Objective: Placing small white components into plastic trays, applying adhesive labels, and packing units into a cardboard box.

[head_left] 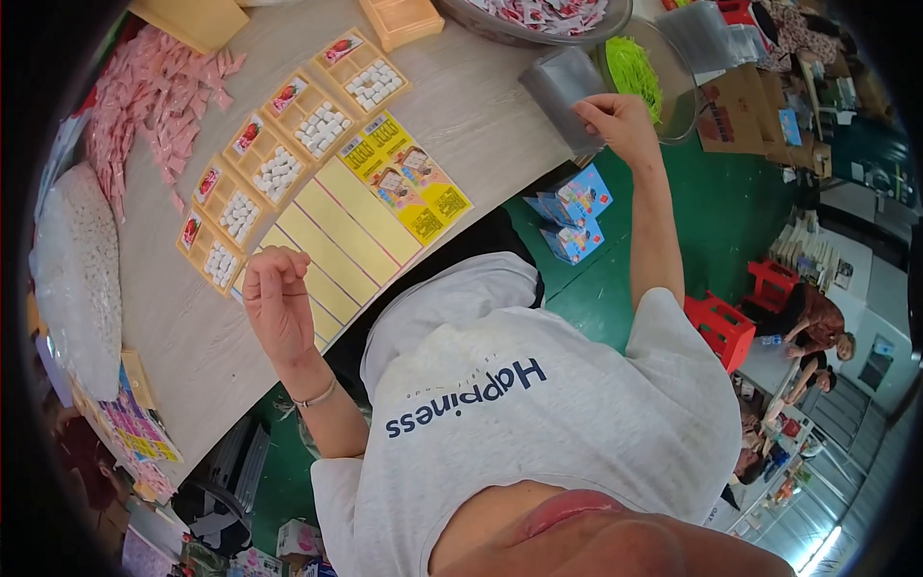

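Note:
At the table's right edge, my right hand (620,127) pinches the edge of a stack of clear plastic bags or sheets (556,94) between thumb and fingers. My left hand (277,293), a bracelet at the wrist, is raised with curled fingers, and nothing shows in them. It is nearest to the left end of a curved row of cream compartment trays (264,109). Small white pellets (277,173) and strawberry-picture packets (248,134) fill their compartments. Yellow printed cards (408,180) lie beside the row, with plain yellow panels (332,240) alongside.
Pink sachets (154,96) are heaped at the far left, above a large bag of white pellets (82,269). A bowl of red-and-white packets (538,14) and one with green shreds (635,77) stand far right. Blue boxes (572,212) and a red stool (716,327) are beyond the table edge.

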### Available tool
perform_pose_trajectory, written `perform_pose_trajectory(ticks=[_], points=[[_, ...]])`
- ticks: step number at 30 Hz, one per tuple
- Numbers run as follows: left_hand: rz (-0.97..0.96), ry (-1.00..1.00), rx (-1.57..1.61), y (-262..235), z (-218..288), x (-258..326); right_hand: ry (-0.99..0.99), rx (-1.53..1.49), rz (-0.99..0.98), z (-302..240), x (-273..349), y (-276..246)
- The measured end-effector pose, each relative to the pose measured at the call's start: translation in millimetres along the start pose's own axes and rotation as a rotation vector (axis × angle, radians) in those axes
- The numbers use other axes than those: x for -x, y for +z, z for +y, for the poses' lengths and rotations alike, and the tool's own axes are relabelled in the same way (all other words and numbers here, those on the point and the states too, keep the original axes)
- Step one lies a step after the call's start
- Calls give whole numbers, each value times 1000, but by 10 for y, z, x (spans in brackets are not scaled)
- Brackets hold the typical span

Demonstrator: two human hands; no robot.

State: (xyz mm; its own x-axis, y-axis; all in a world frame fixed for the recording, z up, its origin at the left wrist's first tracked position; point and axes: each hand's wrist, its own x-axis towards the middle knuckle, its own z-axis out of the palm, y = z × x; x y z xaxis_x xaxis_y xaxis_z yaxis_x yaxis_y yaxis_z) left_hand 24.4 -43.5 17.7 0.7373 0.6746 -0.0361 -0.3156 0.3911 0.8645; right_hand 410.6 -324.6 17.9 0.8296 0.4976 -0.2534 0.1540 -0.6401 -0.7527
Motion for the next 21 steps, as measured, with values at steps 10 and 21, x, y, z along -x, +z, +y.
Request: perform_pose_trajectory(ticks=[10,21], points=[[66,-79,-283,-29,-387,-91,7,7,-21,18,-9,-28],[-182,164,-1848,291,-819,221,-503,670,570,-724,629,80]])
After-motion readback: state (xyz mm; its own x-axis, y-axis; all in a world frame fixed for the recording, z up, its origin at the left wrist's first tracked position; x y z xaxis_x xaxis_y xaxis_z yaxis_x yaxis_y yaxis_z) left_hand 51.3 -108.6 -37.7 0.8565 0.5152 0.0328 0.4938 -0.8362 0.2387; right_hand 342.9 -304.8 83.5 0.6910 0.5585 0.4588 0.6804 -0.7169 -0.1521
